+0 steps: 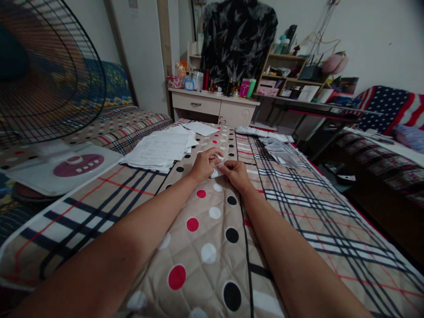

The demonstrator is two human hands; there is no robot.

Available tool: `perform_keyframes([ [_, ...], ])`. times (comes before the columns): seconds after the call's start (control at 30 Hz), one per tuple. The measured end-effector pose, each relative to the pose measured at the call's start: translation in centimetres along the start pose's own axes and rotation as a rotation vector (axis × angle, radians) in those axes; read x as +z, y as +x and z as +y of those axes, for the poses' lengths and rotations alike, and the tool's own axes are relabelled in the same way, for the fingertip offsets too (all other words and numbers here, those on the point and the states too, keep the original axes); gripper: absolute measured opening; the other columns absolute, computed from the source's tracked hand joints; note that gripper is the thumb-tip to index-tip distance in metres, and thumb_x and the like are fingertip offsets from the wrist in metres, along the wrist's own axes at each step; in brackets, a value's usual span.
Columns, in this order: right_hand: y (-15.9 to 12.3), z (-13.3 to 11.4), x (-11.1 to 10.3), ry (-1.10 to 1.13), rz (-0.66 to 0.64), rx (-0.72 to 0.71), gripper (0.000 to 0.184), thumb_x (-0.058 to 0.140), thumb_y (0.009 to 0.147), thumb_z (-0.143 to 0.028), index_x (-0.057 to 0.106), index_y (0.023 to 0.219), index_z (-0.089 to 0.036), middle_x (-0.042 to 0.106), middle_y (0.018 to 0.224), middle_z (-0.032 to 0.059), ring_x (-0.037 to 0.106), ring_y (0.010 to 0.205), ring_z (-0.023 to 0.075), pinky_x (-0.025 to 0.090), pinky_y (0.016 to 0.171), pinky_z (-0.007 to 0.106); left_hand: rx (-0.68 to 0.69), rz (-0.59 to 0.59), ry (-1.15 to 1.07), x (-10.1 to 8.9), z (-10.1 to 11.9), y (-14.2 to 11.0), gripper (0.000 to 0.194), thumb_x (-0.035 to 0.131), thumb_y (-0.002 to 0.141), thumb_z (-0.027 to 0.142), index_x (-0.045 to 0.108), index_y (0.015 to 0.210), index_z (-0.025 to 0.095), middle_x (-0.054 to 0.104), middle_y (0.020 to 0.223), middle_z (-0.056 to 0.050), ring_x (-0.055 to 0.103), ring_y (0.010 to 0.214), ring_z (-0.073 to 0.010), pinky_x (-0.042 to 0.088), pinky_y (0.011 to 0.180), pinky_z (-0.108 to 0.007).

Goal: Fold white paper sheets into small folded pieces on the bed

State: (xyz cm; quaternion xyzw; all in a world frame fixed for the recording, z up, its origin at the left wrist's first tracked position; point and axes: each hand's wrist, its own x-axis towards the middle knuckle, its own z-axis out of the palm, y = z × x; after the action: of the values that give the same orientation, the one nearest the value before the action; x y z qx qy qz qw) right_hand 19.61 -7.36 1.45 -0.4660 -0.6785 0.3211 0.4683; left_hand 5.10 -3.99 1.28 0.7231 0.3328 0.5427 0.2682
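Observation:
Both hands meet over the middle of the patterned quilt [208, 254]. A small white piece of folded paper [216, 173] is pinched between them. My left hand [207, 165] grips it from the left, its fingers bent over the top. On the other side my right hand [237, 173] pinches the right edge with thumb and forefinger. Fingers cover much of the paper, so its full shape is hidden. To the left lies a pile of printed sheets [159, 148], with a single sheet [202, 128] beyond it. Several folded paper strips [278, 152] lie to the right.
A fan [49, 75] with its base [74, 165] stands close on the left. Past the far end of the quilt is a white dresser [198, 104] crowded with bottles and boxes. A narrow table [298, 104] with a small shelf stands at the back right.

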Motion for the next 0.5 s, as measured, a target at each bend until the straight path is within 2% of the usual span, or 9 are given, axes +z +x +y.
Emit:
perform_keyframes([
  [0.1,-0.05,-0.47,0.10,0.080,0.032,0.050,0.037,0.064,0.071,-0.043,0.048,0.049,-0.019,0.041,0.042,-0.0049,0.033,0.042,0.0083,0.023,0.042,0.024,-0.054,0.021,-0.056,0.05,0.27,0.04,0.014,0.057,0.079,0.014,0.061,0.092,0.017,0.062,0.066,0.002,0.058,0.058,-0.0107,0.042,0.055,-0.021],
  [0.2,0.03,-0.60,-0.04,0.157,0.140,0.068,0.037,0.064,0.071,-0.042,0.044,0.048,-0.020,0.040,0.042,-0.0050,0.034,0.041,0.0085,0.024,0.041,0.024,-0.265,0.000,-0.229,0.16,0.66,-0.17,0.026,0.065,0.080,0.029,0.059,0.101,0.016,0.063,0.063,0.002,0.056,0.050,-0.0104,0.040,0.047,-0.020],
  [0.3,0.20,-0.37,-0.39,0.212,0.262,0.052,0.034,0.063,0.072,-0.039,0.046,0.049,-0.020,0.040,0.045,-0.0046,0.035,0.043,0.0089,0.026,0.042,0.024,-0.452,-0.107,-0.398,0.25,0.83,-0.52,0.034,0.071,0.075,0.041,0.063,0.094,0.014,0.067,0.068,-0.002,0.059,0.052,-0.0104,0.042,0.047,-0.020],
  [0.4,0.27,-0.19,-0.63,0.194,0.317,0.038,0.034,0.061,0.073,-0.039,0.047,0.050,-0.020,0.041,0.046,-0.0041,0.036,0.044,0.0094,0.029,0.044,0.024,-0.505,-0.187,-0.477,0.27,0.75,-0.77,0.038,0.076,0.070,0.044,0.065,0.088,0.012,0.069,0.068,-0.004,0.061,0.053,-0.0098,0.042,0.048,-0.018],
  [0.5,0.23,-0.19,-0.58,0.151,0.310,0.029,0.035,0.061,0.074,-0.040,0.047,0.050,-0.020,0.041,0.046,-0.0040,0.036,0.044,0.0095,0.029,0.044,0.024,-0.551,-0.156,-0.472,0.27,0.81,-0.77,0.035,0.078,0.068,0.041,0.065,0.082,0.012,0.068,0.062,-0.004,0.058,0.049,-0.0088,0.039,0.045,-0.018],
])
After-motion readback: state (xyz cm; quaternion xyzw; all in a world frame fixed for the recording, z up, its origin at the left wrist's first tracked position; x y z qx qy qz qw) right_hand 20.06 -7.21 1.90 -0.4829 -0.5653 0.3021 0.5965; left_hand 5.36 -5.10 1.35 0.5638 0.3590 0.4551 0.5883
